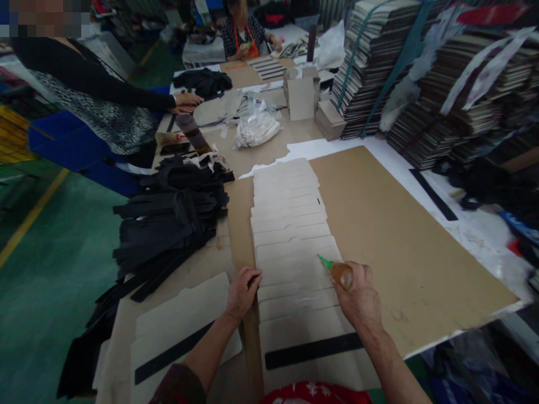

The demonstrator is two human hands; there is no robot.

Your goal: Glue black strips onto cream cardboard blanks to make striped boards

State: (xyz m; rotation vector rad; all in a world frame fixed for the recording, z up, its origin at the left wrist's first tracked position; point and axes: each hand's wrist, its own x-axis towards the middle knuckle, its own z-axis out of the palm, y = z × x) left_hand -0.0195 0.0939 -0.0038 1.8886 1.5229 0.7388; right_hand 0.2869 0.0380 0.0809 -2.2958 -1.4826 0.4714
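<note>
In my right hand (pixel 357 294) is a squeeze bottle (pixel 342 275) with amber contents, its green nozzle (pixel 324 261) tilted over a row of overlapping pale board pieces (pixel 295 247). Some wet-looking shine shows on the boards near it. My left hand (pixel 244 292) rests at the row's left edge with its fingers curled together; whether they pinch a board edge is hidden. A black strip (pixel 311 350) lies across the nearest board. To the left, another pale board (pixel 185 320) carries its own black strip (pixel 174 353).
Black strips are heaped (pixel 177 219) on the table's left side. Brown board (pixel 400 241) covers the right side. Beyond stand a plastic bag (pixel 257 126), small cartons (pixel 301 98) and tall board stacks (pixel 374 56). One co-worker (pixel 92 95) stands left, another (pixel 244 33) sits at the far end.
</note>
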